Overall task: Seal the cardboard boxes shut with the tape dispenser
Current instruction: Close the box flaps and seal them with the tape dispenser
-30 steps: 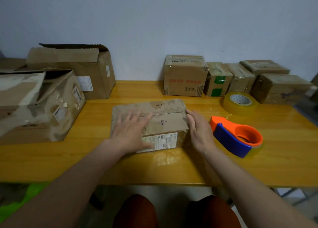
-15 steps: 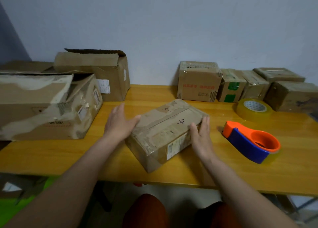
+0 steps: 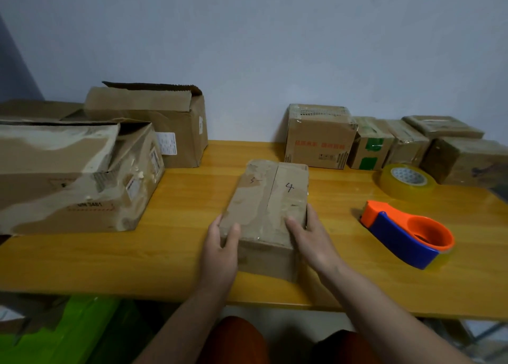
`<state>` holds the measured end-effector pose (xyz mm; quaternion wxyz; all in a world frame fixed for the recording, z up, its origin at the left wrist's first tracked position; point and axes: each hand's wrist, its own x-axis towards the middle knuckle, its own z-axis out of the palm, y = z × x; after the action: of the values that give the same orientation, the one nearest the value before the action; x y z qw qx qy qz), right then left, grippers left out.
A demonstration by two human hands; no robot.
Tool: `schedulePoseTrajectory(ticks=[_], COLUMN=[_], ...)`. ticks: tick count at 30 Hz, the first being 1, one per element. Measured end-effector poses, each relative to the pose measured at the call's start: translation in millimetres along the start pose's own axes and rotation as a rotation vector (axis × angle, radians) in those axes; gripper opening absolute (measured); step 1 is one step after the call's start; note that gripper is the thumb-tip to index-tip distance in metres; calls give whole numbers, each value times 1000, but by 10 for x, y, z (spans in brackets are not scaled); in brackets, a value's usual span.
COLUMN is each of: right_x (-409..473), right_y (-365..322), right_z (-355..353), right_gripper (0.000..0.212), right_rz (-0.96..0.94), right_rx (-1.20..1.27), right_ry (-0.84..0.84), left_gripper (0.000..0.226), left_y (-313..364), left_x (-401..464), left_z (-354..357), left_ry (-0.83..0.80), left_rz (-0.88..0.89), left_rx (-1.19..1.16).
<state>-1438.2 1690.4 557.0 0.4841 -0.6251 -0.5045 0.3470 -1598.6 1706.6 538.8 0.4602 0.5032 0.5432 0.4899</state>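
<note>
A small cardboard box [image 3: 270,196] marked "4" lies lengthwise on the yellow wooden table [image 3: 181,199], its flaps closed along a centre seam. My left hand [image 3: 221,251] grips its near left corner, thumb on top. At the near right corner my right hand [image 3: 313,242] holds the box, thumb on the top face and fingers along the side. The orange and blue tape dispenser [image 3: 404,234] lies on the table to the right of the box, untouched.
A roll of clear tape [image 3: 406,181] lies behind the dispenser. Two large open boxes [image 3: 68,177] [image 3: 154,122] fill the left side. Several small taped boxes [image 3: 319,138] line the back right wall. Something green [image 3: 68,330] lies below the table edge.
Both hands have turned the small box from crosswise to lengthwise. They shifted from its sides to its near corners. The dispenser and tape roll have not moved.
</note>
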Motion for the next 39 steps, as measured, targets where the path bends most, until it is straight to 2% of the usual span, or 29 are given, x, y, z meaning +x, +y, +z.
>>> schedulePoseTrajectory(ticks=[2,5,7,10,17,20,23,27,31,35,37,39], right_x=[-133,-180,-74,201,987,1427,1842,2308,2514,2510,2400,2245], right_y=[16,16,-16,-52,44,79,97,125,122,41,-16,-87], right_z=[-13,-99,-164,-133,36,30,27,-13,-10,-46,-33,118], right_gripper=[72,107,113,113,68,67,74,75,76,93,101,92], right_rz=[-52,-83,-49,-47,-133,-111,-108,-118,-119,-117,-189,-343], right_rx=[-15,30,-31,-188,-593,-705,-813,-920,-970,-1127,-1316,-1441], right_ry=[-78,-304,-382,-361,-166,-131,-142,-128,-90,-102,-41,12], left_gripper=[55,60,67,74,64,52,52,53,55,64,62,51], left_y=[-20,-53,-37,2,185,203,185,139,228,320,277,194], left_x=[-73,-100,-43,192,1160,1602,1984,2406,2617,2611,2428,2198], left_z=[-76,-235,-340,-403,-229,-23,230,494,627,455,255,-10], left_ry=[-24,-122,-244,-354,-316,-180,-128,-98,-161,-325,-357,-418], left_rz=[14,-36,-32,38,137,297,413,419,343,222,235,229], left_rx=[46,29,38,165,163,536,899,1121,1094,763,798,867])
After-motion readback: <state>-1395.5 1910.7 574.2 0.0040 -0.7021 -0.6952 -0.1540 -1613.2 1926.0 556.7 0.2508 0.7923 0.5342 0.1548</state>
